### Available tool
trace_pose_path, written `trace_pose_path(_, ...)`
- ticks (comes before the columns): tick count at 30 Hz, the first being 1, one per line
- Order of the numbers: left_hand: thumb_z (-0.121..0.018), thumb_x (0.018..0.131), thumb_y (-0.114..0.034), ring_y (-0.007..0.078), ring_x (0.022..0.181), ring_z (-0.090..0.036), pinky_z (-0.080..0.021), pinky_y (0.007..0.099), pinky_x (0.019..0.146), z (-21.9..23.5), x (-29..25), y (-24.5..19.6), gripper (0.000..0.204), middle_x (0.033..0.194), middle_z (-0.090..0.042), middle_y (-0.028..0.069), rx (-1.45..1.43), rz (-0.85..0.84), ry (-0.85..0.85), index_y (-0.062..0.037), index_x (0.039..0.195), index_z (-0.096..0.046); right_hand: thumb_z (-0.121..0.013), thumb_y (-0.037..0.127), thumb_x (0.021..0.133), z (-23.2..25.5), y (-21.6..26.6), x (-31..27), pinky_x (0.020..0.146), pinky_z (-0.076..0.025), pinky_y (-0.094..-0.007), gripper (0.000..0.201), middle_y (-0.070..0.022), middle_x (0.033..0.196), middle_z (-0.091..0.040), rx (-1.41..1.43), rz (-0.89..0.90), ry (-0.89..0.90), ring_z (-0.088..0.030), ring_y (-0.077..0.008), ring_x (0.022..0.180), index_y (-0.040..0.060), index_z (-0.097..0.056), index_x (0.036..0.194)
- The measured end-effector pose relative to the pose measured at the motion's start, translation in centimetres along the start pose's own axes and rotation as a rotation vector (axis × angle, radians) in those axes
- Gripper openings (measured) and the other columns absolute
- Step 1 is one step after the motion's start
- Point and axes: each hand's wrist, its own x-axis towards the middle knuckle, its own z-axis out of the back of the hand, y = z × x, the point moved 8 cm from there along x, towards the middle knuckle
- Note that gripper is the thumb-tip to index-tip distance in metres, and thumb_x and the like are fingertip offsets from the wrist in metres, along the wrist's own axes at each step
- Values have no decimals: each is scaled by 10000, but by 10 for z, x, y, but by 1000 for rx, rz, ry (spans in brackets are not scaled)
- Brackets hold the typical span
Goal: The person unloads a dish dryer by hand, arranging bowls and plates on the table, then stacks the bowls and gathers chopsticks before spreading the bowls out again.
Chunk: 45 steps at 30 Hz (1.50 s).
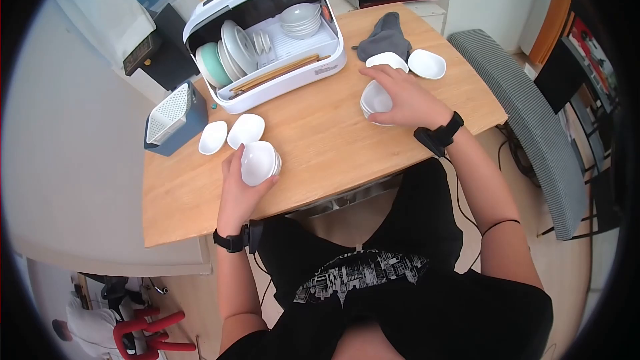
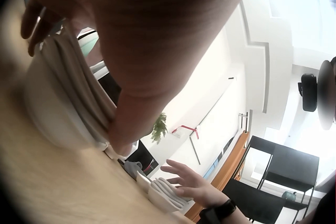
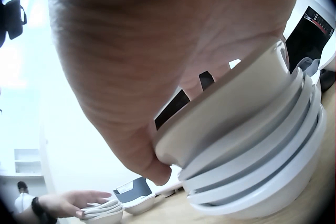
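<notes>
My left hand (image 1: 237, 190) grips a stack of nested white bowls (image 1: 259, 163) near the table's front left, thumb on one side and fingers on the other. The left wrist view shows several rims of this stack (image 2: 58, 98) close together. My right hand (image 1: 417, 100) holds the top white bowl (image 3: 226, 108) of a second stack (image 1: 377, 99), thumb and fingers at its rim. That bowl sits tilted above several nested bowls (image 3: 262, 187). Two white bowls, one left (image 1: 213, 138) and one right (image 1: 246, 130), stand just beyond my left hand.
Beyond my right hand are two more white bowls (image 1: 427, 65) and a grey cloth (image 1: 387, 39). A white dish cabinet (image 1: 293, 87) with plates, bowls and chopsticks stands at the back. A blue basket (image 1: 180, 130) occupies the table's left edge.
</notes>
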Motion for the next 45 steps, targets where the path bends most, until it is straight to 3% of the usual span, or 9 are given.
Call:
trace_pose_path(8, -900, 898, -340, 390, 1443, -526, -463, 460, 1192, 27, 10, 41, 928, 1606, -461, 215, -102, -82, -27, 15, 1621, -439, -862, 333, 888, 3, -26, 2, 1190, -442, -484, 815, -185, 1556, -556, 109, 47, -85, -549, -390, 1418, 96, -516, 1588)
trace_pose_path(12, -800, 990, -415, 376, 1431, -539, -479, 443, 1139, 76, 37, 103, 818, 1613, -503, 239, -228, 150, -249, 18, 1604, -477, -804, 318, 970, 37, -101, 8, 1187, -459, -481, 659, -183, 1547, -592, 448, -131, -269, -573, -363, 1412, 62, -578, 1534)
trace_pose_path(15, -788, 999, -424, 382, 1397, -573, -496, 444, 1117, 80, 68, 149, 820, 1593, -530, 279, -106, 243, -275, 43, 1599, -479, -824, 387, 948, 38, -179, 10, 1194, -453, -495, 745, -207, 1566, -580, 107, -215, -374, -551, -394, 1435, 59, -553, 1559)
trace_pose_path(18, -806, 978, -433, 400, 1371, -604, -498, 455, 1131, 66, 99, 168, 860, 1569, -547, 318, -29, 209, -217, 66, 1595, -475, -867, 485, 872, 24, -205, 13, 1206, -440, -511, 888, -245, 1561, -574, -143, -359, -199, -540, -440, 1430, 62, -534, 1579)
trace_pose_path(23, -849, 907, -510, 436, 1421, -569, -463, 475, 1194, 44, 134, 159, 979, 1568, -524, 344, 49, 163, -151, 67, 1600, -469, -892, 558, 769, 28, -193, 22, 1192, -451, -532, 1044, -317, 1504, -579, -246, -481, -43, -534, -467, 1430, 64, -509, 1604)
trace_pose_path(26, -859, 864, -577, 462, 1454, -526, -443, 488, 1217, 39, 144, 147, 1057, 1586, -486, 339, 177, 190, -105, 60, 1608, -462, -880, 560, 773, 46, -177, 38, 1162, -483, -522, 1051, -348, 1475, -583, -227, -514, -130, -553, -476, 1412, 44, -500, 1606)
trace_pose_path(31, -817, 879, -624, 478, 1492, -469, -422, 498, 1231, 30, 160, 162, 980, 1603, -452, 341, 218, 207, -39, -25, 1599, -529, -865, 618, 754, 35, -131, 80, 1121, -524, -485, 1102, -345, 1480, -578, -75, -414, -98, -580, -501, 1375, 24, -492, 1604)
trace_pose_path(36, -699, 944, -672, 496, 1516, -426, -351, 519, 1267, 30, 158, 164, 834, 1614, -447, 340, 160, 282, -18, -152, 1586, -586, -874, 678, 713, -8, -104, 105, 1165, -488, -549, 1159, -312, 1595, -478, -294, -508, 227, -507, -494, 1463, 92, -468, 1627)
trace_pose_path(45, -723, 929, -648, 483, 1520, -436, -371, 498, 1264, 37, 152, 164, 882, 1635, -410, 330, 253, 417, -17, -153, 1631, -520, -886, 582, 703, -22, -137, 114, 1151, -505, -531, 1088, -270, 1568, -533, -299, -544, 266, -576, -483, 1404, 67, -509, 1585)
